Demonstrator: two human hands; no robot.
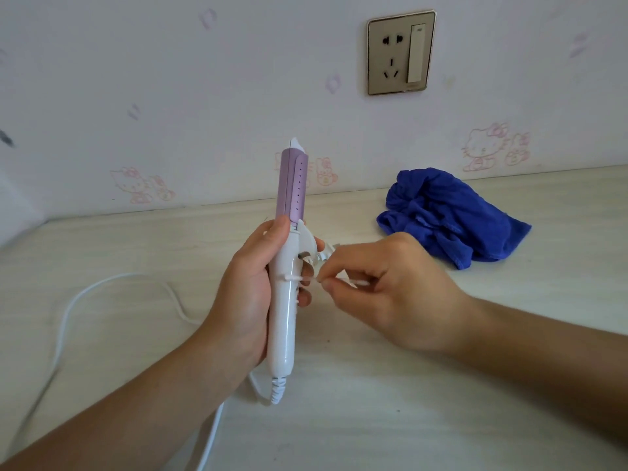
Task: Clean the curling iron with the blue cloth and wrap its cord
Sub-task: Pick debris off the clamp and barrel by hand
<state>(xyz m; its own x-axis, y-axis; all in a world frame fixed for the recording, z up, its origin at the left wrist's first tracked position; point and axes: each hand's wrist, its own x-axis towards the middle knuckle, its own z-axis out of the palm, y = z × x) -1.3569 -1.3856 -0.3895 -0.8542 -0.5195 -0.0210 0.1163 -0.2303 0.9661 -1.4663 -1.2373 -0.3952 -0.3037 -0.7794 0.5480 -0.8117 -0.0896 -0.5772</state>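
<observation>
Here your left hand [249,294] is closed around the white handle of the curling iron [289,253] and holds it upright above the table [407,402], with the purple barrel pointing up toward the wall [170,79]. Your right hand [384,287] is just beside the handle, on its right side. Its fingers are pinched narrow on a thin white stick that looks like a cotton swab [299,278], and the tip of the swab touches the handle near the clamp lever.

The cord [102,283] leaves the bottom of the handle, goes down under your left wrist, and also lies in a loose loop on the table to the left. It is not wrapped. One part of it runs toward the near edge of the table, at the bottom of the view.

The blue cloth [448,215] lies crumpled on the table to the right, well apart from both hands and close to the back edge where the table meets the wall. Between the cloth and your right hand the table is bare. The area in front of you, below your forearms, is also free. A wall socket [401,52] sits on the wall above the cloth, well above the iron's tip.
</observation>
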